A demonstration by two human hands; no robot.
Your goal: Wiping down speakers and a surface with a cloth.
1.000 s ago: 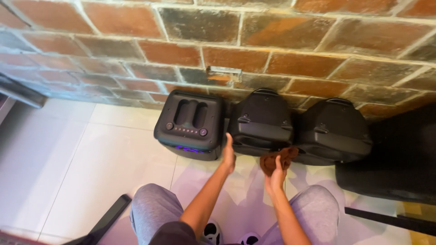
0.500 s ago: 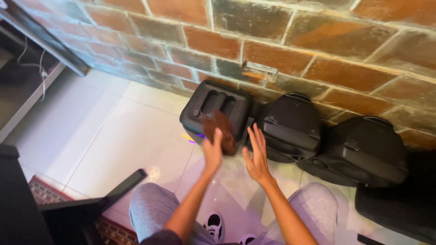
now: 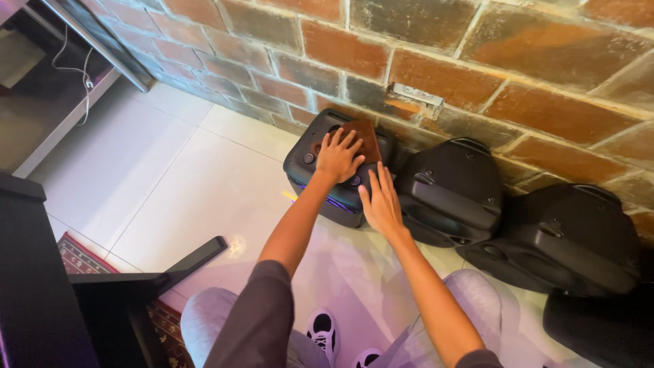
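Left hand (image 3: 337,158) now lowered, flat on brown cloth (image 3: 363,140) atop leftmost black speaker (image 3: 327,180), right hand (image 3: 380,204) spread open against its side

Three black speakers (image 3: 449,191), one brown cloth (image 3: 364,138)

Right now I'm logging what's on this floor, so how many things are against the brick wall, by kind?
Black speakers: 3, the left one under both hands, the middle and the right.
Brown cloths: 1, the cloth under the left hand; the right hand rests on that speaker's side.
Total: 4.
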